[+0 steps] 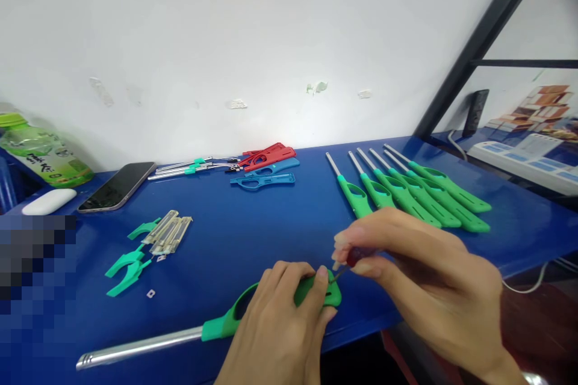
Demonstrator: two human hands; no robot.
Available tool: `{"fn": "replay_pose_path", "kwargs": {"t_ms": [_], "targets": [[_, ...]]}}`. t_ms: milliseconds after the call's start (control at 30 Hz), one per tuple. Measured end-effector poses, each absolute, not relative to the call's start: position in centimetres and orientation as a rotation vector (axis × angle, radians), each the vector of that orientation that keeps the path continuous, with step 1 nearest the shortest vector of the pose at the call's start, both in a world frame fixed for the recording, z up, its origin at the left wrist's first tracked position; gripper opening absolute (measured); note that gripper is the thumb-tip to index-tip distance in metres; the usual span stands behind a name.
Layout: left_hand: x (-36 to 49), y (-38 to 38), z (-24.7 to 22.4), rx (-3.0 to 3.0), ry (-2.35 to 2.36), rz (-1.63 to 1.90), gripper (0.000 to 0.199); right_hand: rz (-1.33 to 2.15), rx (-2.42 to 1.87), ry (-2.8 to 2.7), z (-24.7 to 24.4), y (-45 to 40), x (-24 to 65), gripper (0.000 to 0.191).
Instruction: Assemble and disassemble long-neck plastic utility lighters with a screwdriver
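Note:
A green utility lighter (219,326) with a long silver tube lies along the front of the blue table. My left hand (282,316) is closed over its handle and presses it down. In my right hand (419,280) is a small screwdriver (356,255) with a dark red handle, pinched between thumb and fingers. Its thin shaft reaches the butt end of the lighter's handle; the very tip is hard to make out. To the left lie turquoise triggers (124,271), clear fuel tanks (170,234) and small pale pieces (150,293).
Several green lighters (409,189) lie side by side at the right. Red shells (268,156), blue shells (266,180) and metal tubes (185,168) lie by the wall. A phone (118,185), white case (49,201) and bottle (43,153) stand at the left, a black frame (478,42) at the right.

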State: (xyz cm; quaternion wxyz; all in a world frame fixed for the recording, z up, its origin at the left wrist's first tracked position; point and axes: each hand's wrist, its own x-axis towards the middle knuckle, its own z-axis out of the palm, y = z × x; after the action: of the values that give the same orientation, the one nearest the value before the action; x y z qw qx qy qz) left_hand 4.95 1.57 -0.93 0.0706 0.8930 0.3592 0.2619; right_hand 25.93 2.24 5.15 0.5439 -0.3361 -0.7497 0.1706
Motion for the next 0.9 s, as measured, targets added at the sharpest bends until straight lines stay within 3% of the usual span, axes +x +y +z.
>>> {"fn": "replay_pose_path", "kwargs": {"t_ms": [367,800,900], "targets": [[4.85,1.56,-0.99,2.721,1.059,0.845,0.033,0.429,-0.775,-1.715,5.3,2.72,25.98,0.036],[4.99,1.63,-0.97,2.727,1.065,0.833,0.035,0.412,-0.794,-1.837,5.73,2.29,26.15,0.047],[4.88,1.51,-1.09,2.756,1.054,0.887,0.035,0.338,-0.797,-1.78,5.71,2.65,25.79,0.036]]}}
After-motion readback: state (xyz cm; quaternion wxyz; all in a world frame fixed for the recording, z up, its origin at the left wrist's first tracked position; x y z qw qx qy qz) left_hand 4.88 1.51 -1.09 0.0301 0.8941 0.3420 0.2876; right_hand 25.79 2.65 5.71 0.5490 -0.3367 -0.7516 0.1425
